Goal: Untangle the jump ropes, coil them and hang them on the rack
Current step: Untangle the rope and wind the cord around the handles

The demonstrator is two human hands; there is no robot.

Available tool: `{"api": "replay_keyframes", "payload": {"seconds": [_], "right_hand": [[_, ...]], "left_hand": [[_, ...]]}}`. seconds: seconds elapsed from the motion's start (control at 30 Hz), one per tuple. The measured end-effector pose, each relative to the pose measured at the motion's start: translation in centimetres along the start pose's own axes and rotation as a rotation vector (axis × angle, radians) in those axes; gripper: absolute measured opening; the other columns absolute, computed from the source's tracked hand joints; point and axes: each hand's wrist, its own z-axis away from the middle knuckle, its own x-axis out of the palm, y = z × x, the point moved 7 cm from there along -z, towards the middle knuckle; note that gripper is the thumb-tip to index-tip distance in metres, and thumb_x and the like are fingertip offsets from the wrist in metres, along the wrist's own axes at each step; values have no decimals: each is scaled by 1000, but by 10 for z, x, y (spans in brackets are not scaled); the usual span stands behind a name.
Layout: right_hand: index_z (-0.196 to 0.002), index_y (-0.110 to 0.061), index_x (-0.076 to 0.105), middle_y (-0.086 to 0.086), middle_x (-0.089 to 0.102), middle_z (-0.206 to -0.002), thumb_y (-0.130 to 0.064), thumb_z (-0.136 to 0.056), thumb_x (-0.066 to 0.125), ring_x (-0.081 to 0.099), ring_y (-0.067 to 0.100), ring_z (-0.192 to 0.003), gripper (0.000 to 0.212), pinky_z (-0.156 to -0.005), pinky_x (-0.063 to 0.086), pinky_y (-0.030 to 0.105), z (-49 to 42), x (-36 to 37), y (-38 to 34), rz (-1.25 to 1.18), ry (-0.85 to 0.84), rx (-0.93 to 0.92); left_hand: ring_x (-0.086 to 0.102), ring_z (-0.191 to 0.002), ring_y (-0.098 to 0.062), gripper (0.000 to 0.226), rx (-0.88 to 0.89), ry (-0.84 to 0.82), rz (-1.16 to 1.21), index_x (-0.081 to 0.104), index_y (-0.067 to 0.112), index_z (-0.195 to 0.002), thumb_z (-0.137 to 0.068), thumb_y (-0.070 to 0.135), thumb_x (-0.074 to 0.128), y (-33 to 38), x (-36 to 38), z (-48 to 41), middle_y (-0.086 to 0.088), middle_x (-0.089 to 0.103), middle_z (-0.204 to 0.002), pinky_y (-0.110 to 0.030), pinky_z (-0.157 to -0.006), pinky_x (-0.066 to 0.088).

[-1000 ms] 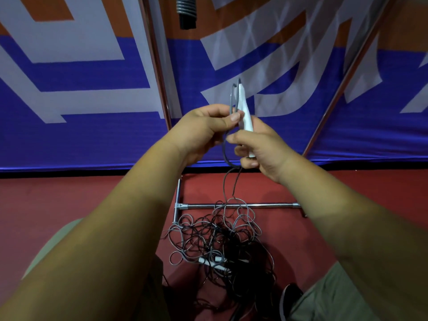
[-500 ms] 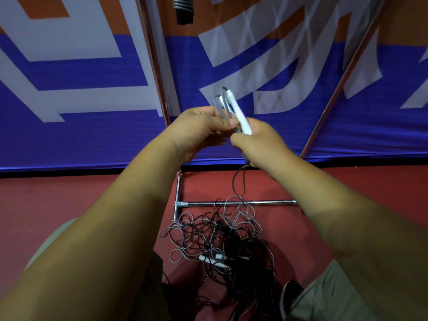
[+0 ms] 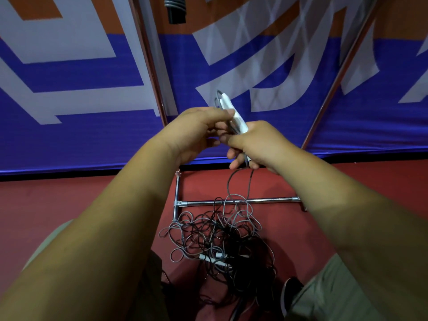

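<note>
While the person is reaching both arms out over the red floor (image 3: 69, 205), the right hand (image 3: 259, 144) is gripping the lower end of a pair of white handles (image 3: 234, 114), its fingers curling round them and round the grey cord (image 3: 239, 181) that is dropping out of the fist in two strands. The left hand (image 3: 196, 133) is closing on the same bundle from the other side, thumb and forefinger pinching it near the handles' middle. The handles are tilting up and to the left, and short grey loops (image 3: 217, 98) are sticking out beside their tips. Both strands are running down into a tangled heap (image 3: 220, 237) of grey and black rope that is lying on the floor, its far loops overlapping the low chrome bar (image 3: 273, 200) of the rack. Another white handle (image 3: 215, 259) is lying inside the heap. Two slanted rack poles (image 3: 150, 59) are rising in front of a blue, white and orange banner (image 3: 92, 140). A dark shoe (image 3: 289, 290) is resting just beside the heap.
</note>
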Motion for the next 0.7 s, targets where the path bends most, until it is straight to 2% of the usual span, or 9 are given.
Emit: {"api": "replay_keyframes", "payload": {"seconds": [0.07, 0.17, 0.23, 0.33, 0.47, 0.6, 0.7], "right_hand": [[-112, -17, 67, 8, 73, -72, -25, -101, 73, 78, 27, -65, 15, -38, 30, 22, 1, 0, 1, -9, -5, 10], [-113, -12, 64, 9, 75, -75, -21, -100, 75, 77, 24, -65, 20, -37, 33, 23, 0, 1, 3, -17, -20, 19], [-115, -6, 63, 12, 75, -78, -17, -97, 78, 74, 20, -62, 25, -37, 40, 23, -1, 2, 5, -25, -37, 30], [-111, -4, 64, 12, 73, -75, -17, -96, 80, 67, 16, -56, 26, -41, 50, 25, -1, 4, 7, -35, -46, 49], [-107, -6, 62, 12, 71, -68, -16, -98, 77, 64, 17, -51, 21, -41, 51, 26, -2, 3, 8, -25, -30, 42], [-109, -7, 64, 10, 71, -67, -18, -100, 74, 69, 20, -55, 18, -40, 49, 26, -1, -1, 4, -52, 7, 18], [-110, -6, 69, 8, 71, -69, -21, -100, 74, 73, 22, -62, 18, -39, 44, 25, 1, -8, -2, -168, 68, -6]], "left_hand": [[60, -82, -17, 22, -15, 27, 48, 73, 11, -112, -98, 28, 69, -3, -2, -1, -5, 59, -84, -34, -84, 52], [67, -85, -21, 7, 13, 60, 115, 69, 13, -105, -98, 12, 69, -3, -6, -3, -9, 69, -92, -35, -81, 59], [71, -80, -22, 11, 39, 88, 150, 68, 14, -99, -97, 3, 69, -1, -12, -4, -9, 74, -92, -34, -80, 60], [72, -76, -19, 15, 77, 102, 157, 67, 14, -101, -96, 0, 70, 0, -14, -4, -4, 74, -85, -33, -82, 60], [75, -83, -21, 19, 115, 112, 122, 67, 11, -107, -93, 1, 74, 1, -13, -4, -5, 75, -86, -31, -79, 59], [72, -84, -19, 24, 145, 156, 136, 66, 8, -110, -91, 13, 81, 1, -19, -6, -6, 70, -85, -31, -79, 59], [68, -82, -16, 26, 54, 173, 197, 61, 10, -111, -100, 32, 71, -11, -25, -13, -4, 62, -85, -34, -86, 61]]}}
